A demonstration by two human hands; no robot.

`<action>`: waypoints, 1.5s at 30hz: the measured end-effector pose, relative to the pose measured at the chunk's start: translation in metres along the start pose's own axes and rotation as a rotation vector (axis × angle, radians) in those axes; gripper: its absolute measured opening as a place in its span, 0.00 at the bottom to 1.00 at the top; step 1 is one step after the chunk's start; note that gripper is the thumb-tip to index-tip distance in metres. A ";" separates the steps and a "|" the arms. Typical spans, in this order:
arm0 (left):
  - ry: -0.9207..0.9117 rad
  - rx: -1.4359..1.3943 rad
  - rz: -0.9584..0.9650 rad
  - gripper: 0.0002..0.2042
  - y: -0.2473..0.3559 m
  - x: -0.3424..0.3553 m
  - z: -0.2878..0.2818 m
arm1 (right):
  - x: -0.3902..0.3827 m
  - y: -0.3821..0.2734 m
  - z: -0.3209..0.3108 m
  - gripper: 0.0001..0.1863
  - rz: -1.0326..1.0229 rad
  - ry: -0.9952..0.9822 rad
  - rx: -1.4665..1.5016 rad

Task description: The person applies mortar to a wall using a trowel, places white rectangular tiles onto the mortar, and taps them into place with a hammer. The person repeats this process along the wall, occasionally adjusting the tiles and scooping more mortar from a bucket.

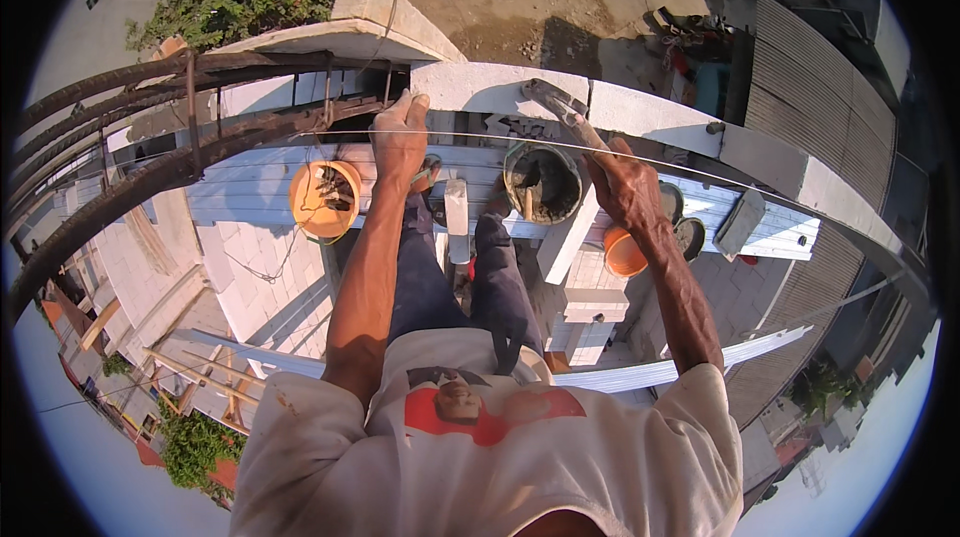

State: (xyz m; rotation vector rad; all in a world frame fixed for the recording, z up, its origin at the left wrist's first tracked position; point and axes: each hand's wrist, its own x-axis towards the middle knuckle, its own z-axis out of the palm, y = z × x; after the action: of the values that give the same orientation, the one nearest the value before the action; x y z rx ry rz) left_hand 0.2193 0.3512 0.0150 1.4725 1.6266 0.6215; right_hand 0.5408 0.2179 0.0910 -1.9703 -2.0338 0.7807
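- A red print [540, 405] with a pictured person spreads across the chest of the pale shirt [330, 447]
- The right hand [628, 185] is closed firmly round the handle of a grey hand tool [555, 105], whose exact kind I cannot tell; its far end lies over the top of the white block [460, 87], though whether it touches is unclear
- The left hand [398, 142] is at that block's left end, fingers bent near the corner; I cannot tell whether it grips or only rests
- A narrow joint parts the white block from the next block [660, 117], and a dark gap lies at its left end
- Past the row's far edge, the view drops to brown earth [490, 7]
- A thin taut line [480, 135] crosses in front of the blocks, close to both hands
- Rough, rusty bars [110, 202] curve in from the left
- Below, between the hands, a round dark bucket [572, 177] holds grey, lumpy mortar [555, 205]; a yellow-orange bucket [318, 229] sits to the left, on ribbed bluish sheeting [240, 187]
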 end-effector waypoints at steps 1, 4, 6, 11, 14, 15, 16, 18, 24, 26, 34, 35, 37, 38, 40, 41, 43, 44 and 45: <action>0.031 0.006 0.034 0.27 -0.006 0.000 0.001 | -0.001 -0.006 -0.005 0.16 0.093 -0.055 0.004; 0.013 0.021 0.020 0.26 -0.006 0.000 0.001 | -0.012 -0.004 -0.004 0.14 0.026 0.077 0.099; 0.034 0.031 0.031 0.26 -0.009 -0.001 0.003 | -0.014 -0.004 0.000 0.16 0.054 0.066 0.038; 0.029 0.024 0.035 0.26 -0.003 0.003 0.001 | -0.012 0.002 -0.002 0.23 -0.002 0.073 0.013; 0.006 0.023 0.011 0.27 -0.007 0.006 0.001 | -0.017 0.005 0.004 0.23 -0.021 0.048 -0.017; -0.006 0.021 0.000 0.27 -0.009 0.006 0.001 | -0.015 0.008 0.002 0.21 0.009 0.011 -0.015; -0.007 0.009 -0.002 0.27 -0.011 0.003 0.000 | -0.014 0.008 -0.001 0.19 0.039 -0.025 -0.012; -0.011 -0.022 -0.005 0.28 -0.002 0.001 -0.001 | -0.015 -0.003 -0.008 0.23 0.028 0.017 0.004; -0.029 0.009 0.029 0.29 -0.003 0.002 -0.003 | -0.016 -0.007 -0.016 0.34 0.053 -0.014 0.004; -0.033 0.012 0.033 0.29 -0.001 0.001 -0.002 | -0.024 -0.006 -0.009 0.39 0.049 0.019 -0.047; -0.025 0.008 0.042 0.28 0.003 0.003 -0.002 | -0.029 0.016 -0.001 0.28 0.030 0.143 0.005; -0.027 0.014 0.070 0.28 0.002 0.005 -0.002 | -0.026 0.016 -0.002 0.25 -0.015 0.197 0.018; -0.001 0.029 0.087 0.26 -0.004 0.003 -0.002 | -0.022 0.014 -0.013 0.27 0.045 0.032 -0.067; -0.010 0.016 0.068 0.26 -0.001 0.003 -0.003 | -0.015 0.012 -0.022 0.28 0.067 -0.043 -0.111; -0.030 -0.009 0.033 0.26 0.005 0.001 -0.005 | -0.016 0.005 -0.023 0.30 0.034 0.060 -0.065; -0.033 0.017 0.023 0.25 0.006 0.000 -0.006 | -0.020 0.003 -0.017 0.32 0.007 0.136 -0.026; -0.044 0.063 0.021 0.25 0.008 0.003 -0.005 | -0.023 0.009 0.002 0.35 0.006 0.168 -0.018; -0.042 0.038 0.046 0.24 0.001 0.002 -0.003 | -0.017 0.002 -0.003 0.36 0.080 0.000 -0.080; -0.031 0.007 0.078 0.24 -0.012 0.004 -0.004 | -0.012 -0.005 -0.009 0.37 0.043 0.003 -0.082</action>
State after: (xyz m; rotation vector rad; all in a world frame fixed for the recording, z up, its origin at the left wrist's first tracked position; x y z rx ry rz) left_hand 0.2090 0.3535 0.0063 1.5492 1.5557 0.6340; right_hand 0.5418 0.2083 0.1039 -2.0642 -2.0590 0.7132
